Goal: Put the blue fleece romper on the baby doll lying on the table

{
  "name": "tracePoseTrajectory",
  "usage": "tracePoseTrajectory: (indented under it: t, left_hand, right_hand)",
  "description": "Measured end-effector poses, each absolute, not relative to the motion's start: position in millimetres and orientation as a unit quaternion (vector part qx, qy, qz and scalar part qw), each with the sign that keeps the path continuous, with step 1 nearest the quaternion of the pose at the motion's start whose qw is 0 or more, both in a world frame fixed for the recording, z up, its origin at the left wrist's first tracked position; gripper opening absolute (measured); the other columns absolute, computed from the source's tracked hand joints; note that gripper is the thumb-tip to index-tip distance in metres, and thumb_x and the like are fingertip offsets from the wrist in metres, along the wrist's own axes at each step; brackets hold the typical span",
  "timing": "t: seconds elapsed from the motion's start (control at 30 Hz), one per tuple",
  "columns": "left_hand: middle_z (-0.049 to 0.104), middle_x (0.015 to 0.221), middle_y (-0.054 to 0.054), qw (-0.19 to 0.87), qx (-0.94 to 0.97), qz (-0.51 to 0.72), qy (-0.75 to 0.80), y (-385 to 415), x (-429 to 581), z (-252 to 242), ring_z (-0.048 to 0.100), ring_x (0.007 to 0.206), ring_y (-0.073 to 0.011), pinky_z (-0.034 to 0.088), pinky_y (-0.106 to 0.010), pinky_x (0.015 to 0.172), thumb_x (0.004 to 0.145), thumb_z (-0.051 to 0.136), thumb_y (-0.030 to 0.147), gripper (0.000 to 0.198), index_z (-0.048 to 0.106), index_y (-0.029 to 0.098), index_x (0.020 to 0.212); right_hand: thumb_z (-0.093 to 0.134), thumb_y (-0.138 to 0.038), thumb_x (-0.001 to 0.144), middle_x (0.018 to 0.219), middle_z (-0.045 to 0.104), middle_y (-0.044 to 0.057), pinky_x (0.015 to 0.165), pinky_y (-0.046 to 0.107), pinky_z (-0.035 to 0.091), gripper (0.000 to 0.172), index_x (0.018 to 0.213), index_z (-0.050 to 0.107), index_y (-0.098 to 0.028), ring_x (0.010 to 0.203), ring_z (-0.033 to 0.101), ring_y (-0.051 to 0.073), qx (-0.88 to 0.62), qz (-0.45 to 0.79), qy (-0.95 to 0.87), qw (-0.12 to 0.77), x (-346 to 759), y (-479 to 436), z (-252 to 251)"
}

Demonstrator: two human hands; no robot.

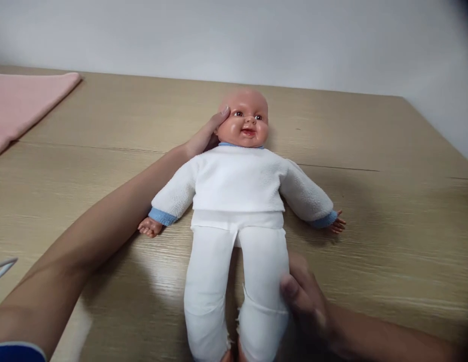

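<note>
A baby doll in a white fleece top with blue cuffs and white leggings lies face up, its head at the far end and its legs toward me. My left hand cups the side of its head, thumb by the temple, with the other fingers hidden behind the head and neck. Against the outer side of the doll's leg on the right, my right hand is closed, its thumb on the leg and fingertips tucked out of sight underneath. That hand is a little blurred. The doll's arms spread out to both sides.
The doll is over a wooden table with a thin seam across it. Folded pink cloth lies at the far left. A thin white curved object enters at the left edge. Behind the table rises a pale wall.
</note>
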State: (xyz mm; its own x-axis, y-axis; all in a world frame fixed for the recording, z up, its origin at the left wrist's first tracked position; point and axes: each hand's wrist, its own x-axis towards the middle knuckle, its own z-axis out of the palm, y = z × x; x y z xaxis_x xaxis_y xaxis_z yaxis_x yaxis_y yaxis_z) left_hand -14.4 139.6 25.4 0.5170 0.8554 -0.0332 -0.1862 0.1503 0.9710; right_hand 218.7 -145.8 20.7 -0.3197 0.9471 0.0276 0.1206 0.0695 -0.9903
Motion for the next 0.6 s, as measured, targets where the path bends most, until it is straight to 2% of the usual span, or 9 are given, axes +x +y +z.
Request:
tracePoseTrajectory:
  t: [0.1,0.2,0.27,0.37,0.5,0.6]
  left_hand:
    - [0.075,0.156,-0.001,0.697,0.527,0.368,0.318,134.2,-11.7,38.6,0.049,0.168,-0.0431,0.051,-0.060,0.134,0.115,0.045,0.072,0.063,0.073,0.027,0.147]
    - [0.080,0.148,-0.005,0.724,0.506,0.365,0.293,134.0,-11.9,44.2,0.050,0.168,-0.0409,0.046,-0.057,0.138,0.115,0.046,0.072,0.064,0.078,0.022,0.139]
    - [0.081,0.146,-0.003,0.726,0.494,0.380,0.290,136.4,-13.9,42.1,0.053,0.166,-0.0421,0.047,-0.062,0.137,0.115,0.049,0.071,0.062,0.077,0.024,0.143]
    - [0.080,0.148,-0.003,0.741,0.484,0.379,0.271,140.6,-17.1,35.0,0.056,0.163,-0.0450,0.050,-0.066,0.135,0.111,0.059,0.072,0.061,0.075,0.026,0.148]
    - [0.082,0.146,-0.010,0.759,0.474,0.371,0.247,144.5,-16.5,27.3,0.061,0.159,-0.0463,0.052,-0.060,0.136,0.104,0.070,0.076,0.066,0.080,0.021,0.138]
    - [0.084,0.141,-0.013,0.729,0.483,0.414,0.252,146.4,-13.9,23.9,0.068,0.152,-0.0450,0.053,-0.060,0.134,0.100,0.078,0.073,0.062,0.081,0.022,0.135]
  right_hand:
    - [0.050,-0.074,0.111,0.079,0.068,0.004,0.067,0.034,0.056,0.066,0.076,0.071,-0.022,0.071,0.067,0.021,-0.470,0.422,-0.671,0.390,223.3,-129.7,30.0]
    - [0.042,-0.075,0.111,0.075,0.065,0.003,0.069,0.034,0.052,0.072,0.072,0.068,-0.021,0.069,0.064,0.018,-0.502,0.418,-0.664,0.365,219.6,-127.7,33.3]
    - [0.039,-0.077,0.111,0.074,0.064,0.003,0.071,0.036,0.050,0.075,0.069,0.066,-0.021,0.070,0.063,0.018,-0.515,0.425,-0.656,0.351,217.4,-129.7,34.0]
    - [0.041,-0.073,0.113,0.075,0.065,0.004,0.072,0.037,0.051,0.072,0.071,0.066,-0.021,0.072,0.063,0.020,-0.503,0.435,-0.658,0.352,217.4,-131.7,33.4]
    - [0.045,-0.067,0.116,0.084,0.069,0.007,0.076,0.038,0.051,0.063,0.078,0.067,-0.021,0.080,0.065,0.024,-0.463,0.460,-0.667,0.360,220.8,-132.0,26.4]
    - [0.046,-0.066,0.115,0.084,0.070,0.008,0.084,0.041,0.052,0.061,0.079,0.067,-0.022,0.084,0.064,0.027,-0.452,0.475,-0.660,0.366,222.9,-132.0,16.4]
